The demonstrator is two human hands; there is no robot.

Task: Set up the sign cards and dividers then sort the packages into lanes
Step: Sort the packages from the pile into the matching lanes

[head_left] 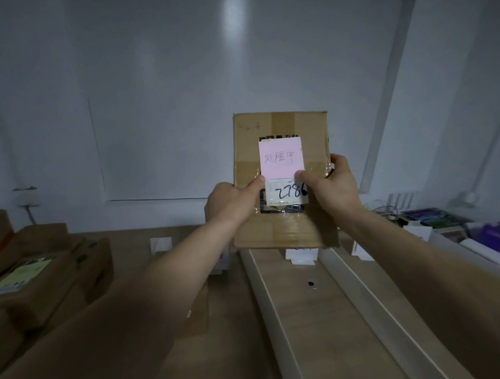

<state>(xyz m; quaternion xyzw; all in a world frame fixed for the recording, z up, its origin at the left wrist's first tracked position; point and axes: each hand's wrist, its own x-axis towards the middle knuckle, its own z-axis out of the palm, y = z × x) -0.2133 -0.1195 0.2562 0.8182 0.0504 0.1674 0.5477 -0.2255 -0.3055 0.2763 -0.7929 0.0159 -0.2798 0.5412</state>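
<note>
Pale wall (190, 74) fills the background as I hold a cardboard package (281, 233) upright before it, raised above the wooden tabletop (323, 319). Both my hands grip the box. The left hand (231, 205) curls round its lower left edge and the right hand (331, 189) round its right edge, with fingers behind and thumbs on the front. The two thumbs press on the bottom corners of a pink note (281, 157), handwritten in Chinese characters, that lies flat on the front face of the package. Just below the note, between my thumbs, sits a white label (288, 193) marked "2786" in thick black pen. Clear tape crosses the box.

Directly beneath my hands a long white divider (267, 297) and a second divider (361, 286) to its right lie lengthwise on the tabletop, with a lane between them. A small dark spot (311, 284) lies in that lane. At the lane's far end, under the package, stands a white sign card (300, 255), its lettering hidden by the box. Another white card (160, 244) stands beyond my left forearm, and a third card (361, 251) below my right wrist.

Left of my left arm, brown cardboard boxes (41, 281) are stacked, one bearing a pale green label. Right of my right hand lies a blurred pile of books (440, 221).
</note>
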